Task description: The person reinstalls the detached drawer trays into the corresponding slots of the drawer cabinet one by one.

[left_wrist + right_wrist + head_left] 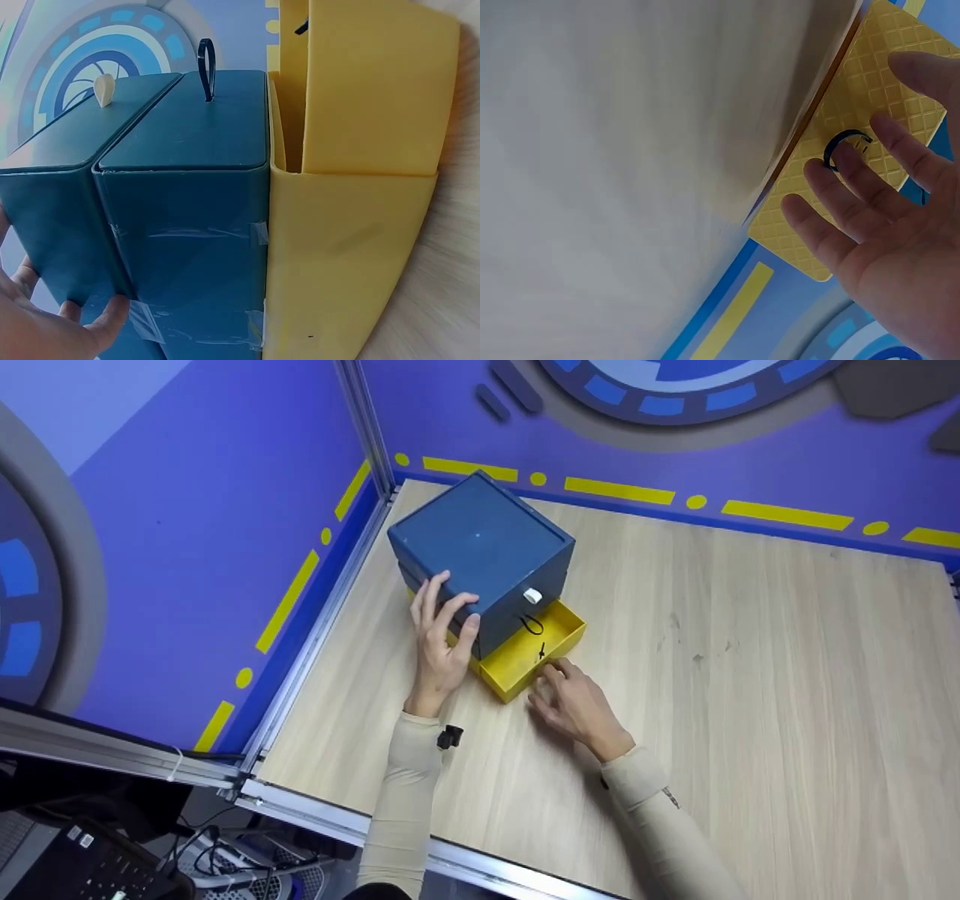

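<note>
A stack of drawer boxes stands on the table, two dark blue units [480, 540] above a yellow casing [345, 247]. The lowest, yellow drawer [517, 664] is partly pulled out, with a small black piece at its front wall. My left hand [442, 649] rests with spread fingers on the near corner and side of the top blue unit. In front of the yellow drawer is my right hand [577, 705], its fingers loosely extended. In the right wrist view, one fingertip of that hand is at the black loop handle [840, 140] on the drawer's patterned front.
The upper blue drawers carry a white tab [532, 596] and a black loop [533, 624]. Blue printed walls [285, 495] with yellow dashes border the wooden table [750, 697]. A metal rail [315, 814] edges the front; a laptop [90, 855] and cables lie beyond it.
</note>
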The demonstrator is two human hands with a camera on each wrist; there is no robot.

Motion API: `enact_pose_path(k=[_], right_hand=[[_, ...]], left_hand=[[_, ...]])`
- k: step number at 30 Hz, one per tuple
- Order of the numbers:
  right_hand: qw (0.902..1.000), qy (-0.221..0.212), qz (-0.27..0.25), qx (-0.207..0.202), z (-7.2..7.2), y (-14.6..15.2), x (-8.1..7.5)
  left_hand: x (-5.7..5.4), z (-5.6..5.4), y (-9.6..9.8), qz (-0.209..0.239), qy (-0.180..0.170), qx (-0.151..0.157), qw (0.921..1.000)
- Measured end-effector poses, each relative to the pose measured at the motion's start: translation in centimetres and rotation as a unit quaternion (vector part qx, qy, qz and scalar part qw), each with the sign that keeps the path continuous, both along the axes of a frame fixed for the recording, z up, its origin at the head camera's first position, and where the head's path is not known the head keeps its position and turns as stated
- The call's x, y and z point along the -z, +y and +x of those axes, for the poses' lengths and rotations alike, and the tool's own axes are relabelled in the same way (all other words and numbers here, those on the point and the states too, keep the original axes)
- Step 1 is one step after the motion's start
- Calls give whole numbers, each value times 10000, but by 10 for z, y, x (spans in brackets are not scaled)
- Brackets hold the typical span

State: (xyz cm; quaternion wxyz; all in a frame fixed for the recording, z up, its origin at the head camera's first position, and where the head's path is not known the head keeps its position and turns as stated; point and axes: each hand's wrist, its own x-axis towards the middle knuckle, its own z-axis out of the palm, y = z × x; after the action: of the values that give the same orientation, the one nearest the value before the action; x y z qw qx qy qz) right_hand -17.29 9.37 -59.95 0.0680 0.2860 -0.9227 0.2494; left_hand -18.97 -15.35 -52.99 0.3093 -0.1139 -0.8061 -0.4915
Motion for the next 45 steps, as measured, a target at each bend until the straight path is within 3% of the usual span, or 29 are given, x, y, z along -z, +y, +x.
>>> enact_pose_path(k=[17,22,45], right_hand=[[9995,-246,-147,104,-17,-17,0],[9996,-116,-238,87,-23,-22,1],[9991,-316,-226,174,-35,-40,3]], left_hand=[[-1,0,1,30,-108,-54,9999],[-2,0,1,31,-99,-27,9999],[1,0,2,91,-69,-33,9999]])
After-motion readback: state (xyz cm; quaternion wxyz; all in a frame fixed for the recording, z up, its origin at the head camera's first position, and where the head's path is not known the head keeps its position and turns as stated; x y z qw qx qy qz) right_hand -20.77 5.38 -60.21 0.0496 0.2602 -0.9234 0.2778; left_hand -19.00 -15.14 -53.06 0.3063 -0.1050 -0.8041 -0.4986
